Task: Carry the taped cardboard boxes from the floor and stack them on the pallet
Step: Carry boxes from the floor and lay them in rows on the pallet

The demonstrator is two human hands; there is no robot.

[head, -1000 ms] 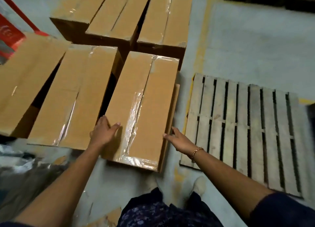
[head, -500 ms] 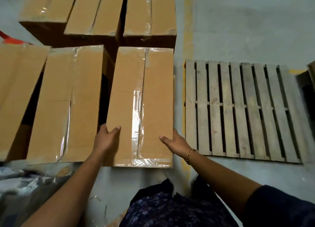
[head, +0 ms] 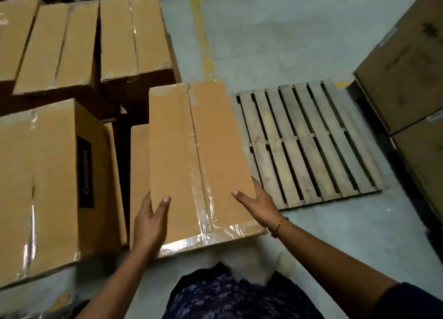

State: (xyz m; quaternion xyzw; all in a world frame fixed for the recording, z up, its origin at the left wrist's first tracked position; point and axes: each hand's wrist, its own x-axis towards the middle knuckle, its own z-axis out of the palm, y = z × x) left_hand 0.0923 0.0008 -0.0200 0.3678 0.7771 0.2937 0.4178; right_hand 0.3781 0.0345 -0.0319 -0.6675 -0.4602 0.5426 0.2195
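Left hand (head: 149, 220), right hand (head: 260, 205), fingers grasping taped box (head: 199, 151) edges, pallet (head: 309, 141) just right, neighbour box (head: 36, 187) left

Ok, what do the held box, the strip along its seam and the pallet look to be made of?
Held box: brown cardboard, matte, plain kraft-like face. Seam strip: probably clear plastic tape, glossy; it glints and wrinkles. Pallet: bare, greyed wood, unfinished; slats with gaps between.
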